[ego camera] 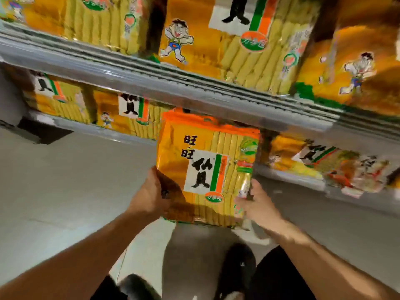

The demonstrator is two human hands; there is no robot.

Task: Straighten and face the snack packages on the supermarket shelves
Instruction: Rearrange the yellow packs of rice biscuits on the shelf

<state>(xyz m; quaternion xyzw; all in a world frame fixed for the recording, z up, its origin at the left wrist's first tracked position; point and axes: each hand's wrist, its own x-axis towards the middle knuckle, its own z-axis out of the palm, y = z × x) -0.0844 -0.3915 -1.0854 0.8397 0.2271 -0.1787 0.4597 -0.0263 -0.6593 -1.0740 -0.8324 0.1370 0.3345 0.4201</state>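
A large orange-and-yellow rice cracker package (205,169) with black characters on a white label is held upright in front of the lower shelf. My left hand (151,191) grips its lower left edge. My right hand (257,200) grips its lower right edge. The package's orange top reaches just under the metal shelf edge (194,92). Its face points toward me.
More of the same packages stand on the upper shelf (249,40) and on the lower shelf to the left (127,113) and right (313,156), the right ones tilted. Grey floor (65,191) lies below, with my dark shoes (236,271) near the bottom.
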